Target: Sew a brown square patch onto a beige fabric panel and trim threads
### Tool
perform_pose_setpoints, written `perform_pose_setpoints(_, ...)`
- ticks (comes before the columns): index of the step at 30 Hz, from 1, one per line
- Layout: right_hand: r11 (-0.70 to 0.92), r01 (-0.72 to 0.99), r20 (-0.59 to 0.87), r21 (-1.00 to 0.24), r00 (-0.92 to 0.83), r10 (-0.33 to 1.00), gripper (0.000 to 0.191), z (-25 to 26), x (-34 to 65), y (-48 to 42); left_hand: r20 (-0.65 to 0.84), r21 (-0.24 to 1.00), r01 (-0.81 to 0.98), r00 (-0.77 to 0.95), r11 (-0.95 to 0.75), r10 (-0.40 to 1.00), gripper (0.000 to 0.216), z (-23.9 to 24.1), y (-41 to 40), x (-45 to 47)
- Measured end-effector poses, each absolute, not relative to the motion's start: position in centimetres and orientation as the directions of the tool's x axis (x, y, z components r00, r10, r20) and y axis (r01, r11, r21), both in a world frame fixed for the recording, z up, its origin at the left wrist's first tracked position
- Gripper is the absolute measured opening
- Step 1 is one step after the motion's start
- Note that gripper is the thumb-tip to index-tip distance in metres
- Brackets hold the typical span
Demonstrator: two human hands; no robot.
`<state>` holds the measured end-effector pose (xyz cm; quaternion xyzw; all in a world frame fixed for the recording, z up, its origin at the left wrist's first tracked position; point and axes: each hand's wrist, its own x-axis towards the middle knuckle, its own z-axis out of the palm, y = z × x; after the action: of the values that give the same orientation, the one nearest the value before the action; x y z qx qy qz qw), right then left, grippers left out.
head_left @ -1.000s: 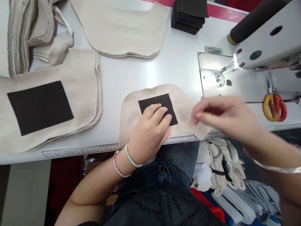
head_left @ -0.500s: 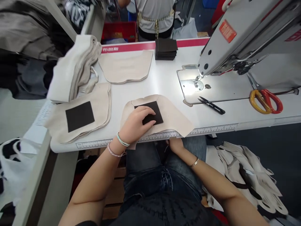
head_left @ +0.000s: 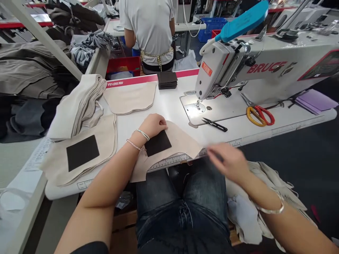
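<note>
A beige fabric piece point(head_left: 182, 141) with a dark square patch point(head_left: 158, 143) on it lies at the table's front edge, part of it hanging over. My left hand point(head_left: 153, 125) rests on the far side of the patch, fingers curled down onto the cloth. My right hand point(head_left: 227, 160) hovers off the table edge to the right, above my lap; it is smeared by motion and I see nothing in it.
A white sewing machine point(head_left: 238, 67) stands at the right, with thread snips point(head_left: 215, 124) and red-yellow scissors point(head_left: 256, 114) by it. Stacks of beige pieces point(head_left: 84, 151) lie left, dark patches point(head_left: 167, 80) at the back. A person in a white shirt point(head_left: 150, 28) stands beyond the table.
The view has tilted up and back. My left hand has slid to the patch's far edge. My right hand has come up from under the table edge and moved right.
</note>
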<state>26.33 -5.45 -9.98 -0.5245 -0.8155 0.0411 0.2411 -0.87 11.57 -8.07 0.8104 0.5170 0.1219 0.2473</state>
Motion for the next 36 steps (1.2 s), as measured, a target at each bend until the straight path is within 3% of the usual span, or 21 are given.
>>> perform_pose_setpoints(3, 0.254, 0.945, 0.422, -0.206, -0.148, 0.895, 0.039, -10.2, 29.4, -0.8, -0.056, 0.555, 0.765, 0.427, -0.327, 0.902, 0.011, -8.1, 11.7, -1.8)
perform_pose_setpoints(10, 0.208, 0.973, 0.355, -0.102, -0.160, 0.921, 0.035, -11.4, 30.5, 4.0, -0.025, 0.593, 0.745, 0.398, -0.307, 0.917, 0.012, -7.9, 11.9, -3.2)
perform_pose_setpoints(16, 0.266, 0.931, 0.336, -0.251, -0.174, 0.926, 0.036, -8.9, 25.5, 5.0, 0.007, 0.588, 0.733, 0.417, -0.341, 0.909, 0.015, -7.9, 11.9, -3.0)
perform_pose_setpoints(22, 0.416, 0.775, 0.195, -0.476, -0.368, 0.909, 0.027, -8.3, 18.9, 7.6, -0.002, 0.577, 0.745, 0.412, -0.335, 0.911, 0.015, -8.3, 12.1, -3.0)
perform_pose_setpoints(36, 0.507, 0.805, 0.120, -0.307, -0.496, 0.860, 0.026, -9.1, 17.4, 9.4, -0.040, 0.475, 0.807, 0.418, -0.351, 0.908, 0.019, -8.5, 12.4, -2.7)
